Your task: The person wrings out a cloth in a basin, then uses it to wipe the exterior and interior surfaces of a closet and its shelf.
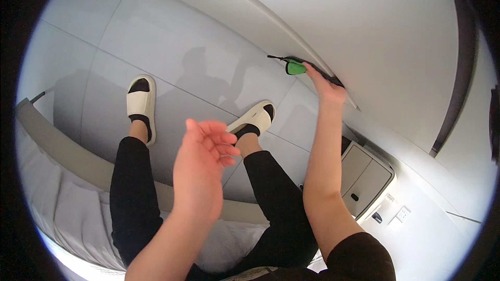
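My right hand (330,92) reaches out at the right, pressing a soft green-and-dark-grey pad (296,68) against the lower part of a white panel (385,36). One finger or the thumb lies along its green side. A thin black loop sticks out from its far end. What the palm covers is hidden, and I cannot tell the pad's exact kind. My left hand (203,161) hangs in the air over my lap, palm turned to the right. Its fingers are loosely bent and apart, with nothing in them, and look slightly blurred.
I sit on a bed edge with grey bedding (67,198) and a padded frame (67,140). Pale slippers (140,99) are on my feet on the tiled floor (161,36). A small bedside cabinet (364,177) and a wall socket (403,214) are at the right.
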A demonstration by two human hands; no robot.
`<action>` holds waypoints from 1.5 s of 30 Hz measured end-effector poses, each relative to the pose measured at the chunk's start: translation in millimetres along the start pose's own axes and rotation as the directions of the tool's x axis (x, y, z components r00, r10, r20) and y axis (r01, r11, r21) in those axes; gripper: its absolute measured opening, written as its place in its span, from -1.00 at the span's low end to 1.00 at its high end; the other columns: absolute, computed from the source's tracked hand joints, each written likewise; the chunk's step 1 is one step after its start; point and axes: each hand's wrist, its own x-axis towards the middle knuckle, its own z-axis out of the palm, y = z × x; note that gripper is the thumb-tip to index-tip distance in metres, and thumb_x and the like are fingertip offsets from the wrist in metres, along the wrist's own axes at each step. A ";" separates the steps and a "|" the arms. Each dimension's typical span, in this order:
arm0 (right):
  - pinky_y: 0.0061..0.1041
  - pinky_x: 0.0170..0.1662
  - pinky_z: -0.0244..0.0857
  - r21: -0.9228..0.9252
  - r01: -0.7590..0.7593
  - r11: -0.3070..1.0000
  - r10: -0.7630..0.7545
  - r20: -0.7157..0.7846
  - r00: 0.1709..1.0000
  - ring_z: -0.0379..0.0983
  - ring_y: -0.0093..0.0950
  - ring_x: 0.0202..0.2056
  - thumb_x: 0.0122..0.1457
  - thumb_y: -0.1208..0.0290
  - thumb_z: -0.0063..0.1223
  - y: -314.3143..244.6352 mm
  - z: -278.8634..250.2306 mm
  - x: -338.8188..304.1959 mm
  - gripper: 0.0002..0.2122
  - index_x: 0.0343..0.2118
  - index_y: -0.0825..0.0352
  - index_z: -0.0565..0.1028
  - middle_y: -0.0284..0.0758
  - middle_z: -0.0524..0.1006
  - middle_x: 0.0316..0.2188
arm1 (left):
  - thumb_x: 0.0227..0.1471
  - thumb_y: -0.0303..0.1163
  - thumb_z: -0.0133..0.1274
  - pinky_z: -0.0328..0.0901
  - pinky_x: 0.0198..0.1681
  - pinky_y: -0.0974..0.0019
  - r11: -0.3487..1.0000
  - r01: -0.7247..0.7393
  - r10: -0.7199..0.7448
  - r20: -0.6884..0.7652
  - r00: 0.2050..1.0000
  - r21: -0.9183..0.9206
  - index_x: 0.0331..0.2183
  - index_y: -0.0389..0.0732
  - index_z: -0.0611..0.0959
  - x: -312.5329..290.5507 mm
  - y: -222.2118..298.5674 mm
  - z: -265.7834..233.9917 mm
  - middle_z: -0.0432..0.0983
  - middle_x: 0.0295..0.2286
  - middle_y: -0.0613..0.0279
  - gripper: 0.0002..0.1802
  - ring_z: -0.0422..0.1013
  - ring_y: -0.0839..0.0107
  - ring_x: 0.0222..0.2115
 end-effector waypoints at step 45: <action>-0.17 0.35 -0.50 0.947 0.220 0.235 0.680 -0.322 0.659 -0.07 -0.46 0.26 0.16 0.27 -0.20 64.1 60.7 -14.2 -0.61 0.02 0.27 0.43 -0.43 0.30 0.13 | 0.20 -0.04 -0.24 0.21 -0.36 0.40 0.950 0.108 -0.068 0.141 0.988 -0.294 -0.35 -0.19 0.49 -23.1 35.0 -12.6 0.41 -0.47 0.30 -0.59 0.33 0.50 -0.46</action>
